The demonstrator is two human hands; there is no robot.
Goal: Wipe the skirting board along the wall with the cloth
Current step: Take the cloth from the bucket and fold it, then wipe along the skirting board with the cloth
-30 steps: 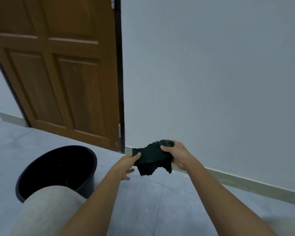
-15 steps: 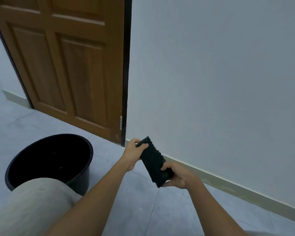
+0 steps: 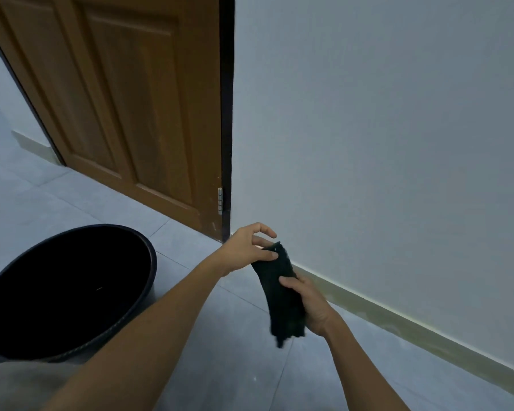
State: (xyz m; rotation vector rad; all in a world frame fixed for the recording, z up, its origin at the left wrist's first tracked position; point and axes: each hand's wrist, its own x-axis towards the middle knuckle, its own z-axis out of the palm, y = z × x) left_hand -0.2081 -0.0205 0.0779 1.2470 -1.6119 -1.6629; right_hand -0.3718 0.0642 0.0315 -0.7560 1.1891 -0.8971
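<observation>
A dark cloth (image 3: 281, 289), folded into a narrow strip, hangs in the air between my hands, in front of the wall's base. My left hand (image 3: 248, 252) pinches its top corner with thumb and finger. My right hand (image 3: 312, 307) wraps around its lower half. A pale greenish skirting board (image 3: 398, 324) runs along the foot of the white wall, from the door frame down to the right edge. The cloth is close to the board's left end but not touching it.
A black round bucket (image 3: 149, 262) stands on the grey tiled floor at the left, beside my knee (image 3: 21, 387). A brown wooden door (image 3: 131, 114) with a dark frame fills the upper left. Another skirting piece (image 3: 33, 145) lies beyond it.
The cloth went from a loose bunch spread between both hands to a narrow folded strip. My right hand slid down to its lower half; my left hand now pinches the top.
</observation>
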